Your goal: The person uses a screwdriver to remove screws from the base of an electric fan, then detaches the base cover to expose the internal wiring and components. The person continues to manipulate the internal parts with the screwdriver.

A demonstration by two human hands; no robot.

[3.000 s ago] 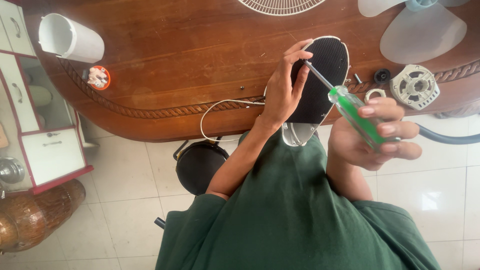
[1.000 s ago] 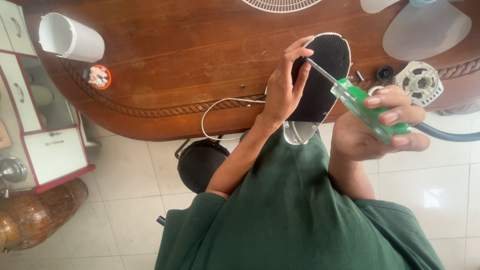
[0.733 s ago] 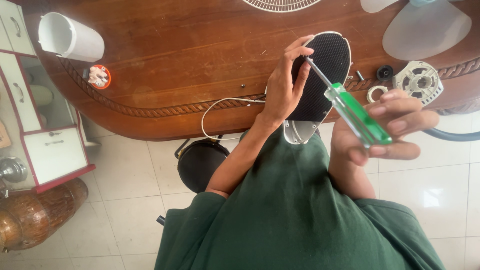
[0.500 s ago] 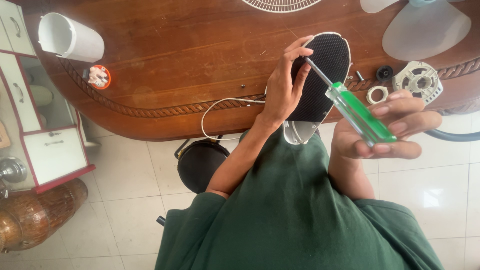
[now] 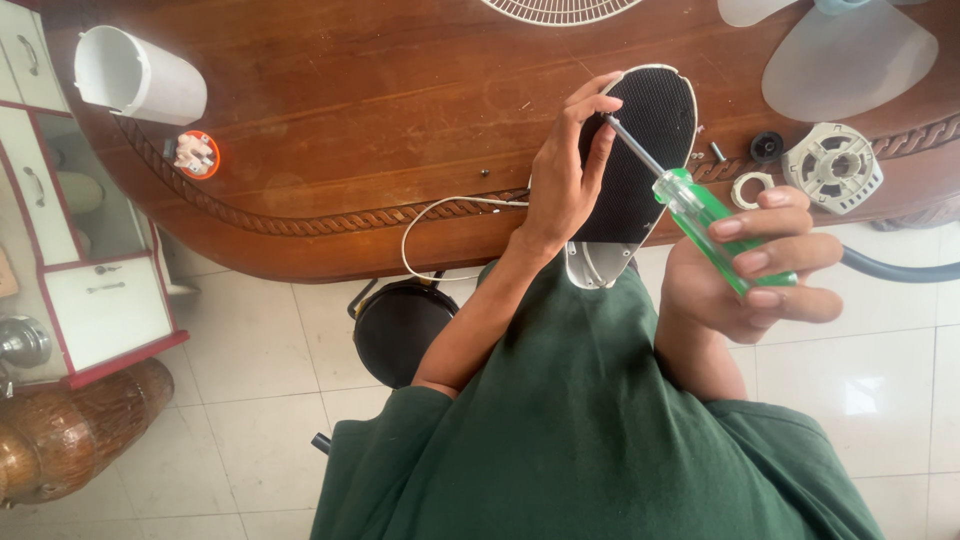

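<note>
A home room: carved wooden table (image 5: 330, 110), tiled floor (image 5: 250, 400), white cabinet (image 5: 60, 250).

Soft daylight fills the room, bright and even, with pale glare on the white floor tiles (image 5: 880, 390) and a dull sheen across the wooden table (image 5: 350, 120). Shadows are faint, the picture is sharp throughout, and straight lines bow slightly towards the edges.

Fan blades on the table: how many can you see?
2. One translucent fan blade lies at the table's far right; a second blade is cut off by the top edge beside it. More may be out of frame.
</note>
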